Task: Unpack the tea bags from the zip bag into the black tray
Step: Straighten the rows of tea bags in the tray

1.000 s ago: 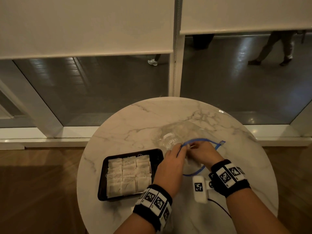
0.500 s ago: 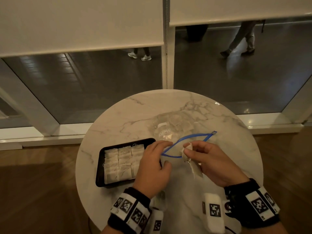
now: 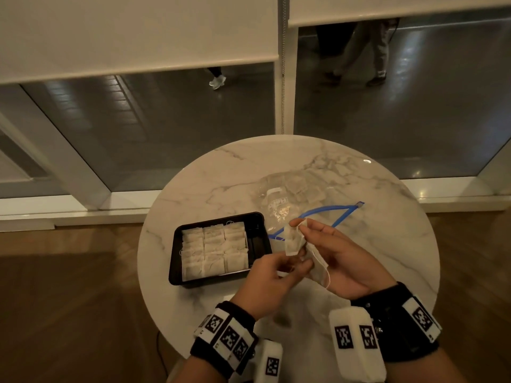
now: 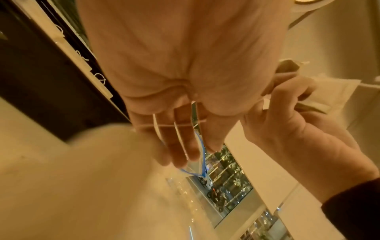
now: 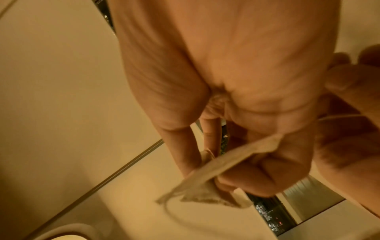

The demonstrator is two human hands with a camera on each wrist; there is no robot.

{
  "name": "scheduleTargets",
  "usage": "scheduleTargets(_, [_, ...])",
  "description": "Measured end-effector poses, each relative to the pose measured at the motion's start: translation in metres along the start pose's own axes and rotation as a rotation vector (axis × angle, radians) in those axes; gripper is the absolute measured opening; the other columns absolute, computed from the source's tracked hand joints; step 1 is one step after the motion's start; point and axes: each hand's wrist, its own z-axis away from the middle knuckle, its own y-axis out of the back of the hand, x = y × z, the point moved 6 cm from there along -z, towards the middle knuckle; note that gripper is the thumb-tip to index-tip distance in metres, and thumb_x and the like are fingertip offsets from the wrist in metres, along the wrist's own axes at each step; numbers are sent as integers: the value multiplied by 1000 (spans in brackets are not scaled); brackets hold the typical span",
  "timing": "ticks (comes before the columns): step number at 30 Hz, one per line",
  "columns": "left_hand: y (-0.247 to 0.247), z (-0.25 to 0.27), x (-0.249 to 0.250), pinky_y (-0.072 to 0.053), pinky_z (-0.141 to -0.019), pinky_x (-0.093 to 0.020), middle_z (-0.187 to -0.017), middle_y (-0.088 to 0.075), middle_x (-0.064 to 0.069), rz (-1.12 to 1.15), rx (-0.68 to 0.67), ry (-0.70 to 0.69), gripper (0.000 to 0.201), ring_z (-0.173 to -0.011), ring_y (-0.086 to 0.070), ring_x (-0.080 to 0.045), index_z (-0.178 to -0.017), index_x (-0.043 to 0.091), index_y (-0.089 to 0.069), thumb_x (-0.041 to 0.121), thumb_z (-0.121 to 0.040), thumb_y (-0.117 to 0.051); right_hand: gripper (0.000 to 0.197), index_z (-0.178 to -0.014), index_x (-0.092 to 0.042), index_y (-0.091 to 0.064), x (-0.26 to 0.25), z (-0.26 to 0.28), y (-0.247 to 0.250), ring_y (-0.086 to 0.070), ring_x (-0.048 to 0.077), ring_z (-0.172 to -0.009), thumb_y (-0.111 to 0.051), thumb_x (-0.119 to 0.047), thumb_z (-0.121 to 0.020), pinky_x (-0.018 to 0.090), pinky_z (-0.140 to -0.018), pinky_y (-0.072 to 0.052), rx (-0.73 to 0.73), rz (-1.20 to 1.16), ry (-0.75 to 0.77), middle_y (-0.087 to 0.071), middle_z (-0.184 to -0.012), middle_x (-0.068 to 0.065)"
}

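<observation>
A black tray (image 3: 173, 258) on the left of the table holds several tea bags (image 3: 214, 250) in rows; its right strip is bare. The clear zip bag (image 3: 293, 192) lies flat behind my hands, its blue zip (image 3: 326, 210) gaping, with more tea bags inside. My right hand (image 3: 300, 226) holds two tea bags above the table, the upper tea bag (image 3: 292, 243) pinched between thumb and fingers. The lower tea bag (image 3: 318, 269) lies against its palm. My left hand (image 3: 293, 268) pinches at that lower bag. A white string (image 4: 180, 125) crosses its fingers.
The round marble table (image 3: 387, 244) drops off to wooden floor on all sides. Behind it are a window frame, glass and lowered blinds. Feet of people walking show beyond the glass. Wrist cameras with marker tags sit near the table's front edge.
My right hand drew the tea bags out of the zip bag and toward me. My left hand let go of the bag's opening and came over to the tea bags.
</observation>
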Motion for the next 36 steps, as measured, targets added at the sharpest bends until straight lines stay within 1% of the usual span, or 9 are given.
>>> scheduleTargets(2, [-1, -2, -6, -60, -80, -36, -93, -76, 3, 14, 17, 28, 32, -87, -72, -12, -99, 26, -74, 54, -94, -61, 53, -103, -10, -74, -1, -1, 5, -61, 15, -64, -98, -19, -56, 24, -54, -50, 16, -80, -16, -64, -83, 9])
scheduleTargets(5, [4, -2, -22, -59, -69, -25, -90, -74, 2, -16, 38, 99, 11, -78, -71, -10, -101, 23, -72, 26, -100, -62, 53, -102, -10, -74, 1, -4, 17, -58, 12, -66, -98, -12, -54, 19, -46, -46, 63, -229, -52, -63, -87, 6])
scheduleTargets(9, [21, 4, -29, -61, -74, -31, -87, -73, 2, 39, 150, 108, 15, -77, -71, -13, -96, 28, -72, 19, -101, -60, 39, -99, -11, -70, 13, -10, 40, -57, 11, -67, -90, -10, -66, 17, -45, -44, 195, -286, -84, -61, -88, 5])
scheduleTargets(14, [35, 12, -24, -59, -81, -53, -95, -73, -16, 347, 227, 196, 26, -79, -71, -25, -111, 12, -71, 28, -105, -51, 19, -103, -10, -66, 26, -12, 57, -57, 13, -67, -72, -14, -86, 19, -47, -44, 343, 35, -43, -62, -85, 8])
scheduleTargets(19, [28, 14, -13, -60, -79, -43, -99, -75, -16, 460, 89, 235, 28, -83, -73, -30, -113, 10, -71, 32, -99, -61, 22, -112, -4, -67, 32, -15, 46, -67, 17, -73, -69, -6, -90, 25, -59, -53, 319, 447, 41, -72, -90, 13])
scheduleTargets(22, [29, 13, -17, -62, -78, -39, -99, -76, -14, 414, 100, 204, 22, -83, -74, -27, -112, 10, -72, 24, -95, -68, 26, -114, -5, -67, 34, -16, 40, -70, 22, -84, -68, 0, -89, 26, -69, -57, 282, 532, 58, -72, -102, 20])
scheduleTargets(28, [35, 20, -24, -61, -83, -42, -106, -76, -13, 474, 115, 194, 27, -96, -75, -30, -121, 11, -68, 19, -95, -68, 43, -123, -17, -68, 40, -18, 38, -68, 33, -103, -66, 8, -88, 46, -94, -55, 153, 555, 24, -70, -113, 20])
scheduleTargets(33, [45, 22, -30, -61, -80, -41, -102, -77, -12, 489, 193, 198, 19, -92, -75, -29, -116, 13, -71, 16, -99, -62, 49, -124, -18, -67, 44, -22, 34, -69, 29, -104, -67, 12, -86, 42, -89, -56, 131, 572, 20, -70, -116, 15])
scheduleTargets(36, [57, 25, -34, -61, -75, -36, -99, -78, -10, 494, 288, 221, 16, -87, -75, -25, -109, 13, -74, 13, -99, -62, 43, -118, -18, -69, 40, -25, 36, -71, 20, -91, -71, 8, -84, 31, -77, -56, 222, 579, 72, -72, -102, 8])
